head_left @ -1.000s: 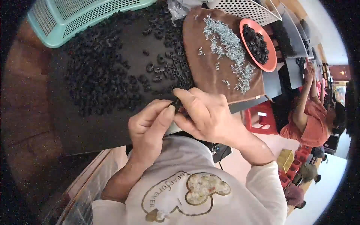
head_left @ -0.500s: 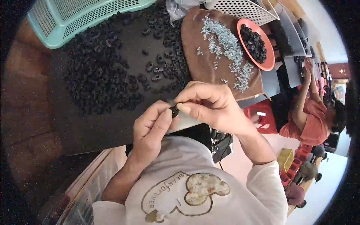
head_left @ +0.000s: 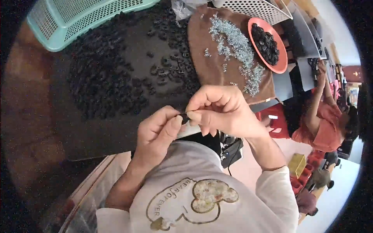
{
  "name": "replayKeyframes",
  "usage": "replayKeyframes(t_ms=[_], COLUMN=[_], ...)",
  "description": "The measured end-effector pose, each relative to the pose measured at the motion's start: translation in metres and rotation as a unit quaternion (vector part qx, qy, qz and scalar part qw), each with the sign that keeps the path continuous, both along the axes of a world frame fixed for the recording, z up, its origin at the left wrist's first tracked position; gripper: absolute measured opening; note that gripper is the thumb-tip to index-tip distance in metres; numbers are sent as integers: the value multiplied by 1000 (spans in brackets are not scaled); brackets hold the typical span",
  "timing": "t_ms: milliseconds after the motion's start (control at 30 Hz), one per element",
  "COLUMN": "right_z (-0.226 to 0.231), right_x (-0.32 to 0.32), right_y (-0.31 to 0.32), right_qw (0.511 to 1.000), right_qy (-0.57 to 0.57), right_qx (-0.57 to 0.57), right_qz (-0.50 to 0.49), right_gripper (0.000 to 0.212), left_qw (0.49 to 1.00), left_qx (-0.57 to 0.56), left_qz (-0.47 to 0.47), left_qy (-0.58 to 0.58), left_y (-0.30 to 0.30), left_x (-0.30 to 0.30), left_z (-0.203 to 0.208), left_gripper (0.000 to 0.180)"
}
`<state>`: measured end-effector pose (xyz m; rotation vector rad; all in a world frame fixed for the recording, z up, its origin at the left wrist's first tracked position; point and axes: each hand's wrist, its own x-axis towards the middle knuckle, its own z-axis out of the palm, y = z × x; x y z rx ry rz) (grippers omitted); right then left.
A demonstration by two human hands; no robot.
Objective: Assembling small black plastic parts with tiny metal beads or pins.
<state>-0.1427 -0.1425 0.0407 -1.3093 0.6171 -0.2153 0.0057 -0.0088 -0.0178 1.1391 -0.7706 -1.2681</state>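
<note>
Between my two hands, over the near edge of the table, is a small black plastic part (head_left: pixel 184 118). My left hand (head_left: pixel 157 130) pinches it between thumb and fingertips. From the right, the thumb and forefinger of my right hand (head_left: pixel 217 110) close on the part's other side; whether a small spring sits between them is hidden. Many loose black parts (head_left: pixel 105 77) lie heaped across the dark table beyond my left hand. Past my right hand, a pile of small silvery springs (head_left: pixel 233 40) rests on a brown cloth (head_left: pixel 206 68).
A green plastic basket (head_left: pixel 58 42) stands at the far left. An orange-red bowl (head_left: pixel 282 66) of black parts is on the cloth's right side, near a white perforated basket (head_left: pixel 252 8). Further right, a person in a red shirt (head_left: pixel 322 128) works at another table. Yellow crate (head_left: pixel 297 165) beyond.
Both hands have shifted slightly to the right with the black part still between them. My right hand's lower fingers now hang further down. The view has turned a little.
</note>
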Motion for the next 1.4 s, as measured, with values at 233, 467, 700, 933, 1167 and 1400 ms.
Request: replayKeyframes(t_ms=[233,467,700,933,1167,1400], right_z=[-10,-18,-18,-23,-23,-38], right_x=[-7,-12,-10,-12,-14,-18], right_y=[2,5,12,18,19,1], right_qw=[999,996,993,992,994,965], right_qy=[-21,-64,-95,-115,-99,-176], right_qx=[42,64,66,23,25,-190], right_qz=[-21,-29,-35,-34,-42,34], right_gripper=[6,5,5,5,3,7], left_qw=[997,997,989,985,996,999], left_qx=[-8,-1,88,-41,8,4], left_qz=[12,-10,-21,3,10,-17], left_qy=[-77,-70,121,-167,-85,35], left_y=[-8,-8,-4,-4,-3,-4], left_x=[-2,-3,-4,-4,-7,-8], left_z=[4,6,21,17,15,7], left_gripper=[20,22,13,10,11,20])
